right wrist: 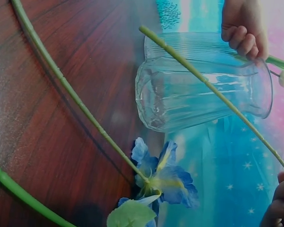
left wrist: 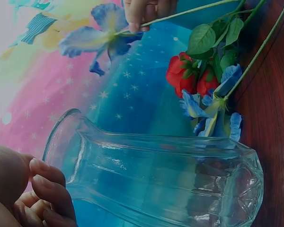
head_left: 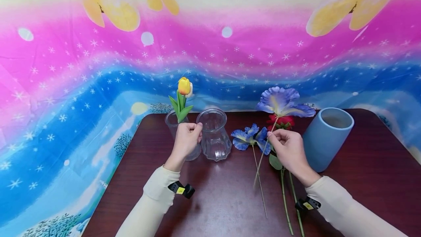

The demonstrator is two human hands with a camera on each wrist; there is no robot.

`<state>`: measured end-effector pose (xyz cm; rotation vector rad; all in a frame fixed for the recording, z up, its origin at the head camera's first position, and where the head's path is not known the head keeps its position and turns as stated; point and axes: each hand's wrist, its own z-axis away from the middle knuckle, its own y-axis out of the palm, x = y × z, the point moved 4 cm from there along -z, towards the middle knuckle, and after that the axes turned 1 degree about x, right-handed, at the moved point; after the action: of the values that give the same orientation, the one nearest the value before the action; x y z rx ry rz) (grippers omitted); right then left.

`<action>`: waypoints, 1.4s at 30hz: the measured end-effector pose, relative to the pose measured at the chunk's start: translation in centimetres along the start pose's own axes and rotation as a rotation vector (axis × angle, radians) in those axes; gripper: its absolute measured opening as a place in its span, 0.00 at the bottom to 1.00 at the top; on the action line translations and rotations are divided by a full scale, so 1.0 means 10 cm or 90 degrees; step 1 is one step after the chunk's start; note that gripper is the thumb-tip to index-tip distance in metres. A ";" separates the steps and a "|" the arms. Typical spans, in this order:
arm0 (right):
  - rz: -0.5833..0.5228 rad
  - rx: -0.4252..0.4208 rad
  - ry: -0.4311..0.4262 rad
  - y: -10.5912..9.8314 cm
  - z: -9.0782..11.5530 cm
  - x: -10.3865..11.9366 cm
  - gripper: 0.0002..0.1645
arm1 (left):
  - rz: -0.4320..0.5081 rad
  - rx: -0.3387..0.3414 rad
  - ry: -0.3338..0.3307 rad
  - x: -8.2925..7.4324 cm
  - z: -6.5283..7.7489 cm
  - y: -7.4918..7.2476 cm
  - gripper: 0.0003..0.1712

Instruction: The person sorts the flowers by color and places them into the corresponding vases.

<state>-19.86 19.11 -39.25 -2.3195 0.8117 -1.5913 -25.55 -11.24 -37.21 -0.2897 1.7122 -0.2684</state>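
My left hand [head_left: 186, 139] pinches the rim of a clear, faceted glass vase [head_left: 216, 145], which stands upright on the table. In the left wrist view its curled fingers [left wrist: 49, 189] meet the vase's flared mouth. My right hand [head_left: 291, 153] holds a blue-purple iris [head_left: 279, 101] by its stem between thumb and fingers, bloom up and lower stem slanting down to the left above the table. In the right wrist view, that stem [right wrist: 203, 78] crosses in front of the vase. Nothing shows inside the faceted vase.
Behind my left hand, a ribbed glass vase [head_left: 194, 153] holds a yellow tulip [head_left: 184, 86] and a whitish bloom. A second blue iris [head_left: 241, 140] and red roses [head_left: 285, 121] lie near my right hand. The blue vase [head_left: 323, 142] stands right on the dark table [head_left: 213, 200].
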 end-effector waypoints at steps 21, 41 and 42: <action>-0.172 -0.169 -0.069 -0.14 -0.07 0.17 0.07 | 0.005 -0.004 0.006 -0.01 -0.01 0.01 0.26; -0.221 -0.246 -0.137 -0.26 -0.09 0.32 0.06 | 0.005 -0.009 -0.006 0.00 -0.01 0.00 0.26; -0.220 -0.249 -0.141 -0.27 -0.10 0.34 0.06 | 0.006 -0.009 -0.006 0.00 -0.01 0.00 0.26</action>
<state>-19.01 19.60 -34.96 -2.9887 0.7555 -1.3472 -25.61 -11.24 -37.19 -0.2928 1.7057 -0.2480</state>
